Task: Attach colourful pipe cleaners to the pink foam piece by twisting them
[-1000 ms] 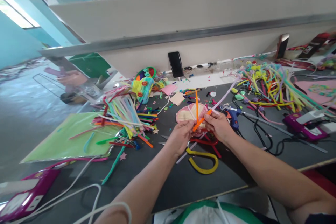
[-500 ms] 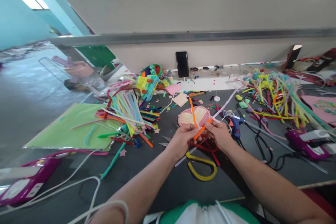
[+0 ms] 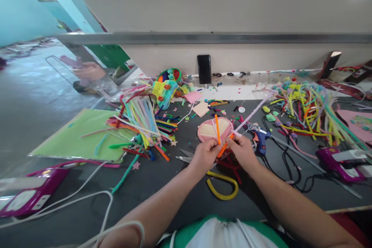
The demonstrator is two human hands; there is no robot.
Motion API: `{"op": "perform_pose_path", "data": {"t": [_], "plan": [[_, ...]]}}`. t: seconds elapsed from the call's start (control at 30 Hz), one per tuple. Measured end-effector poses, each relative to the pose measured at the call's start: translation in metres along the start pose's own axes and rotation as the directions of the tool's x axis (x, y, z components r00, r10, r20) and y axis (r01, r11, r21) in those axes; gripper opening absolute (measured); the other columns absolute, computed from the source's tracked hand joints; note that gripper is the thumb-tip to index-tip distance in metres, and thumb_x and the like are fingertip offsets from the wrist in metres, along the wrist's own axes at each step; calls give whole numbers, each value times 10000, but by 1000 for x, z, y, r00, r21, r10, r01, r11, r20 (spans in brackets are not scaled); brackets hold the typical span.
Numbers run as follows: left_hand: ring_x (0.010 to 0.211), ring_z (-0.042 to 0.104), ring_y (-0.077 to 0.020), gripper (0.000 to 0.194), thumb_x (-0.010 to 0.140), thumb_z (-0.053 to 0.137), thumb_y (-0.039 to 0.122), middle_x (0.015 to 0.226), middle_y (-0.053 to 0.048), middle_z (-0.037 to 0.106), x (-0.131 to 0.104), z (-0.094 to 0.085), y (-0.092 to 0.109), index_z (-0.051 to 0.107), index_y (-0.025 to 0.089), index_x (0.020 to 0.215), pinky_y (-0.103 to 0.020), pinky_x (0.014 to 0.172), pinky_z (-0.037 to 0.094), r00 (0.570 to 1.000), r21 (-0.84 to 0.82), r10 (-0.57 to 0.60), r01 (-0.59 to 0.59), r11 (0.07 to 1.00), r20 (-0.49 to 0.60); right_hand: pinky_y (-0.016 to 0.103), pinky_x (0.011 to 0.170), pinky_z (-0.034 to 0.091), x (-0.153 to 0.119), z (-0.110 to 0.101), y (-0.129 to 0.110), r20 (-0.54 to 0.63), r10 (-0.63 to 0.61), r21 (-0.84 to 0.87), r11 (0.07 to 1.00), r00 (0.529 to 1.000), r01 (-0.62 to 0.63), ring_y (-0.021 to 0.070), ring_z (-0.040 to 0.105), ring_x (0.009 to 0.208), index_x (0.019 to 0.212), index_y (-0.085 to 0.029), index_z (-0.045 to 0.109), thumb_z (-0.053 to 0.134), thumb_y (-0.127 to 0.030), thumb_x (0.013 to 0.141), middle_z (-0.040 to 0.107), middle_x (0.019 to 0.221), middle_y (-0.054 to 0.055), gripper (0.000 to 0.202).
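Note:
My left hand [image 3: 205,155] pinches an orange pipe cleaner [image 3: 217,130], one end of which points up. Close beside it, my right hand [image 3: 240,151] pinches the orange piece's other part, where a lilac pipe cleaner [image 3: 252,113] sticks out toward the upper right. Just behind my fingertips lies a pink-edged oval [image 3: 215,128] with a cream middle. Scissors with a yellow handle [image 3: 222,197] rest below my hands, their blades [image 3: 183,158] showing left of my left hand. Red pipe cleaners under my hands are partly hidden.
Pipe cleaner bundles lie left [image 3: 142,118] and right [image 3: 308,108]. A blue glue gun [image 3: 262,142] with black cord is right of my hands. A phone [image 3: 204,69] leans at the back. Purple power strips [image 3: 338,164] stand at both sides; a green sheet [image 3: 75,135] lies left.
The orange pipe cleaner's raised end is more upright, and its lower part has shifted slightly between my fingers. The lilac one leans further right. The view has shifted slightly.

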State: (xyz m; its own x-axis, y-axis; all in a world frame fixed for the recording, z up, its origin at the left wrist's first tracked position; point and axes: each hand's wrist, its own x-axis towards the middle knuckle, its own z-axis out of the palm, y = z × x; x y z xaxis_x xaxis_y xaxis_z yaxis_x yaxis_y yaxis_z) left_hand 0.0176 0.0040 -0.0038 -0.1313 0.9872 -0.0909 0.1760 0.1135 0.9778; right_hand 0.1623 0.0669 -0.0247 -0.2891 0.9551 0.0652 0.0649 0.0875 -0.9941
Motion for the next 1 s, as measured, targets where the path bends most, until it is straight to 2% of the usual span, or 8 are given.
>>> {"op": "perform_pose_path", "data": {"t": [0.07,0.17,0.33,0.5,0.63,0.77,0.87,1.0], "plan": [[544,539,-102,254,772,633,396,672,-15,634,0,-1,3,574,149,778,-212,515,412,991,-151,-69,86,985,111,243,508,403,-1,-1,-5,22,35,65,997,999,-37,114,463,509,663,-167,582,623,-412,774,552,561,-17,272],[545,568,-97,300,711,717,365,708,-48,680,0,-2,5,575,136,846,-203,530,426,968,-311,-90,162,937,233,251,516,407,-2,-2,-13,36,36,84,996,999,-39,119,474,516,673,-173,588,634,-408,766,562,580,-13,258],[521,590,-119,252,671,738,313,611,-30,651,0,3,3,580,134,751,-219,516,453,985,-301,-112,147,942,130,249,510,373,-1,-1,-9,26,6,-3,1000,1000,-6,119,453,525,632,-172,581,622,-408,765,541,560,-12,274],[455,561,-108,185,696,683,280,540,16,583,1,6,2,555,151,665,-214,475,435,999,-210,-42,48,976,33,243,482,301,2,-1,-4,-68,-21,-100,995,997,14,101,378,502,515,-176,510,659,-395,727,438,491,-31,339],[417,522,-86,233,695,700,309,564,26,589,4,5,-1,525,156,708,-208,454,412,994,-341,-78,97,935,71,233,476,328,3,-3,-5,74,64,127,989,995,-73,94,411,481,628,-168,585,679,-415,739,500,512,-36,287],[482,550,-84,313,675,758,348,637,0,625,4,2,-1,542,142,771,-207,504,430,976,-438,-121,191,878,183,249,505,424,2,-4,-6,227,104,347,920,968,-180,112,523,488,740,-165,641,717,-418,721,615,591,-5,265],[536,565,-79,343,683,771,373,705,-23,641,1,-1,2,583,128,833,-207,550,442,949,-466,-125,253,848,288,260,515,453,2,-5,-5,233,116,369,908,965,-199,120,549,484,731,-168,647,738,-420,704,623,592,-3,269],[543,557,-67,326,730,737,402,762,-46,649,-1,-5,3,600,116,805,-196,536,436,925,-479,-112,288,829,362,266,535,457,3,-6,-3,223,105,357,916,969,-181,124,560,503,753,-168,663,739,-425,711,639,623,5,271]]}}
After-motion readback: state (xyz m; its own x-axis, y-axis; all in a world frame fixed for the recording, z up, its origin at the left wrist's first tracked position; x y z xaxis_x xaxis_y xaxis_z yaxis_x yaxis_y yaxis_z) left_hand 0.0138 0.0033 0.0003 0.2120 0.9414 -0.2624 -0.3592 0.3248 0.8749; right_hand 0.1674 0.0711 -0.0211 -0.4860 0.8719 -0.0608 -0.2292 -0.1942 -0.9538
